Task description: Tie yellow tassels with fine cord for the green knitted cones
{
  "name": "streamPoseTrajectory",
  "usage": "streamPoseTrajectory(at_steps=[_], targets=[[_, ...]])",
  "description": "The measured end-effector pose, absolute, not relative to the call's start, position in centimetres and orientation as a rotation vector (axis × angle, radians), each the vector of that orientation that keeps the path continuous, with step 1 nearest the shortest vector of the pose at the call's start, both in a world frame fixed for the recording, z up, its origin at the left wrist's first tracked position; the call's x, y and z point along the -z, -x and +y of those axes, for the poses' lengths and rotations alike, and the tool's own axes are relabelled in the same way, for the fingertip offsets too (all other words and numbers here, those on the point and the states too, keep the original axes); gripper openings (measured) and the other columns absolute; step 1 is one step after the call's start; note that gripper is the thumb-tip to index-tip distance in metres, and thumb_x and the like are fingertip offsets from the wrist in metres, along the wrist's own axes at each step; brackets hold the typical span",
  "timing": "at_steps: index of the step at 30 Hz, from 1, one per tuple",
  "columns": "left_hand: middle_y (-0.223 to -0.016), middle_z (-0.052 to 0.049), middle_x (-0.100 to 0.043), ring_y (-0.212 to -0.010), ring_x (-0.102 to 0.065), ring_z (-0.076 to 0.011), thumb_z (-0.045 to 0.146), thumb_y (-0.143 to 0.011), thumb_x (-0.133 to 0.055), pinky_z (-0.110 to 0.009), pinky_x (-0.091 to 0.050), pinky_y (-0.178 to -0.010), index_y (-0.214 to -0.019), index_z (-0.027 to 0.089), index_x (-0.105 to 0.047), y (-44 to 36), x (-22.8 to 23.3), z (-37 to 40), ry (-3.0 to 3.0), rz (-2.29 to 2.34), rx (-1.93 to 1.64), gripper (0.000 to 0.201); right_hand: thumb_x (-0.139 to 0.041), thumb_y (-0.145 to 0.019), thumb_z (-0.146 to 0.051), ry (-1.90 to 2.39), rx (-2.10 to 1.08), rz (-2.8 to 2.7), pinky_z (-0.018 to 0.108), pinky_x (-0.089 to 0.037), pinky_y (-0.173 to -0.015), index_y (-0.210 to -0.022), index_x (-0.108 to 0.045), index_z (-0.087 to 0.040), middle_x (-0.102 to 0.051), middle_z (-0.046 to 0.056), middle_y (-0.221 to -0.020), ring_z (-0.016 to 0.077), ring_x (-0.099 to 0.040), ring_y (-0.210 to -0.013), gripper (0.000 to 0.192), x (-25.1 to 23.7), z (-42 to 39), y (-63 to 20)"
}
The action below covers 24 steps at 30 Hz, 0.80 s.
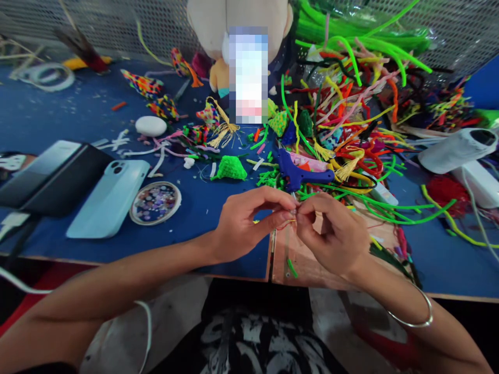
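Here, fingers [277, 196] hold thread [286, 224]; the shirt print [255, 337] is unreadable.

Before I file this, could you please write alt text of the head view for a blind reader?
A person's left hand and right hand meet at a cluttered blue worktable, pinching an unidentifiable tiny item near fine thread. Beyond lie a blue glue gun and tangled pipe cleaners; leftward, a light-blue phone and a dish of beads.

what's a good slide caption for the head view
Left hand and right hand pinched close together at a fine reddish thread, near a blue glue gun on a cluttered table.
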<state>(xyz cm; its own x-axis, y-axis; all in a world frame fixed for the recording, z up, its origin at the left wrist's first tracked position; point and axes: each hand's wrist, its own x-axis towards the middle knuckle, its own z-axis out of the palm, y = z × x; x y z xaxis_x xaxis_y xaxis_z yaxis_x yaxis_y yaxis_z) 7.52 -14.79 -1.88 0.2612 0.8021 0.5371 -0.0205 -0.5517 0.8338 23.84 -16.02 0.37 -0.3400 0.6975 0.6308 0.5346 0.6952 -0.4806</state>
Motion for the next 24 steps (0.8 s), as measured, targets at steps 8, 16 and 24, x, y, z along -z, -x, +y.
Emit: streamPoseTrajectory(at_steps=[8, 16, 24], targets=[[-0.083, -0.001, -0.072, -0.075, -0.069, -0.0086, 0.015, -0.079, -0.065, -0.016, -0.058, -0.072, -0.084, 0.016, -0.064, -7.7, 1.8, -14.7, -1.749, 0.714, -1.407, 0.005, -0.052, -0.076, -0.004, 0.946, -0.248, -1.989, 0.018, -0.038, -0.044, -0.076, -0.053, -0.019, -0.054, -0.004, -0.060, 0.0054, -0.047, -0.048, 0.015, -0.2, -15.8, -23.8], [-0.084, -0.001, -0.072, -0.077, -0.069, -0.0086, 0.015, -0.080, -0.064, -0.015, -0.058, -0.073, -0.086, 0.016, -0.064, -7.5, 1.8, -14.7, -1.729, 0.717, -1.414, 0.006, -0.057, -0.080, -0.010, 0.869, -0.259, -1.936, 0.022, -0.048, -0.051, -0.090, -0.055, -0.019, -0.061, 0.000, -0.071, 0.0098, -0.057, -0.058, 0.014, 0.1, -15.8, -24.0], [-0.084, -0.001, -0.072, -0.077, -0.068, -0.0080, 0.015, -0.080, -0.065, -0.015, -0.058, -0.074, -0.086, 0.016, -0.065, -7.6, 1.8, -14.7, -1.670, 0.720, -1.409, 0.006, -0.059, -0.080, -0.007, 0.739, -0.070, -2.032, 0.027, -0.051, -0.054, -0.094, -0.058, -0.015, -0.066, 0.006, -0.074, 0.0142, -0.060, -0.063, 0.017, 0.7, -15.5, -24.4]])
